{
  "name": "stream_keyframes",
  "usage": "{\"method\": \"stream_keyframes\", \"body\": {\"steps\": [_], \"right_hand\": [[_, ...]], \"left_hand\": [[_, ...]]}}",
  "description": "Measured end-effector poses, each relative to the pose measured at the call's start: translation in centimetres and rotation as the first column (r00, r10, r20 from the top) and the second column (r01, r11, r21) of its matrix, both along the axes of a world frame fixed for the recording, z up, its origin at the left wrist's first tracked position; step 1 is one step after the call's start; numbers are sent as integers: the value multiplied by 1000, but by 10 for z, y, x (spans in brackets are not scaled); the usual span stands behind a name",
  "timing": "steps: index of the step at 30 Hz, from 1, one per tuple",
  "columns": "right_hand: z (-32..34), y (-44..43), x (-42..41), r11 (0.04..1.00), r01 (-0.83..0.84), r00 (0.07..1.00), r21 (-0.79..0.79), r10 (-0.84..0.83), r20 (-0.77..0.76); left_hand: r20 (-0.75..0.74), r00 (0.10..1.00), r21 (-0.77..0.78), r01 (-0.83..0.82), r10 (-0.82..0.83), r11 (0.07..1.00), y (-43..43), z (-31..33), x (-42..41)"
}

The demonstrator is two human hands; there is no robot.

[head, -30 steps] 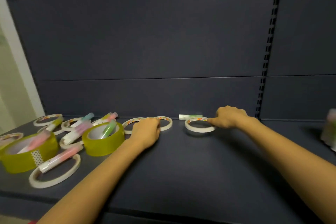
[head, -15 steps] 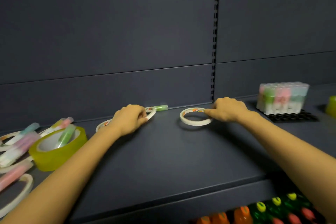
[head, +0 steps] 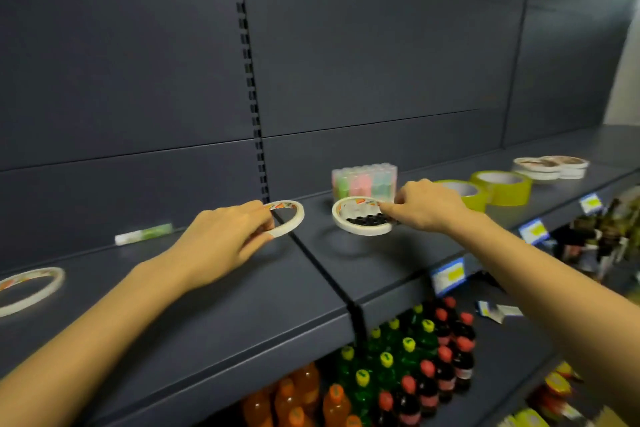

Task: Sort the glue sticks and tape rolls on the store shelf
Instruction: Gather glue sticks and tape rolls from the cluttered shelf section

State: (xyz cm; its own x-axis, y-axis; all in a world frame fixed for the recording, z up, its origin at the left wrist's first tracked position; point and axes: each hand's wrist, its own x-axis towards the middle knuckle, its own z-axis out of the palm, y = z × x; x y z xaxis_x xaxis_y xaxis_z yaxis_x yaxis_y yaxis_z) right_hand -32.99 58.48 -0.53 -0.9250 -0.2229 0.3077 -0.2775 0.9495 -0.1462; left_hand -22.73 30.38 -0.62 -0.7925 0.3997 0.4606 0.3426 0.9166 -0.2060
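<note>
Far left on the shelf [head: 242, 305] a thin roll [head: 31, 288] and a loose glue stick [head: 143, 233] lie unsorted, I judge; my left grip [head: 221, 246] holds a white tape roll [head: 291, 218]; my right grip [head: 429, 208] pinches a second roll [head: 360, 227] before the glue-stick pack [head: 363, 182]; yellow rolls [head: 502, 189] and stacked rolls [head: 550, 166] look sorted; shelf tags [head: 448, 276] unreadable.

Nothing legible in view. Blue-and-yellow paper price tag [head: 448, 276] on the dark metal shelf's front edge [head: 391, 291]: print blurred, no figures readable. The second tag [head: 533, 230] and third tag [head: 590, 203] further right are no clearer. Thin white tape roll [head: 298, 218] in the left hand [head: 221, 239] and second white tape roll [head: 360, 229] in the right hand [head: 429, 208]: orange-green print on inner cores, lettering unresolved. Red-capped dark bottles [head: 445, 374] below: labels unreadable.
</note>
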Motion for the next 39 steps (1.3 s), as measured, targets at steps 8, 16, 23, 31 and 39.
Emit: {"method": "stream_keyframes", "body": {"steps": [8,16,23,31,39], "right_hand": [[-2,155,-17,992,124,992,-37,-123,14],[-9,285,-38,969,222,975,-112,-223,6],[-18,377,-68,925,347,936,-154,-352,-5],[-18,458,-145,898,422,904,-124,-427,-15],[-12,503,-232,900,406,908,-158,-416,-41]], "left_hand": [[-23,990,2,136,-136,991,153,-11,-49],[-42,968,-6,249,-249,968,284,-10,-102],[-56,944,-74,319,-324,945,374,7,-167],[-12,949,-151,311,-316,938,458,14,-261],[-23,963,-207,258,-268,944,504,14,-336]]}}
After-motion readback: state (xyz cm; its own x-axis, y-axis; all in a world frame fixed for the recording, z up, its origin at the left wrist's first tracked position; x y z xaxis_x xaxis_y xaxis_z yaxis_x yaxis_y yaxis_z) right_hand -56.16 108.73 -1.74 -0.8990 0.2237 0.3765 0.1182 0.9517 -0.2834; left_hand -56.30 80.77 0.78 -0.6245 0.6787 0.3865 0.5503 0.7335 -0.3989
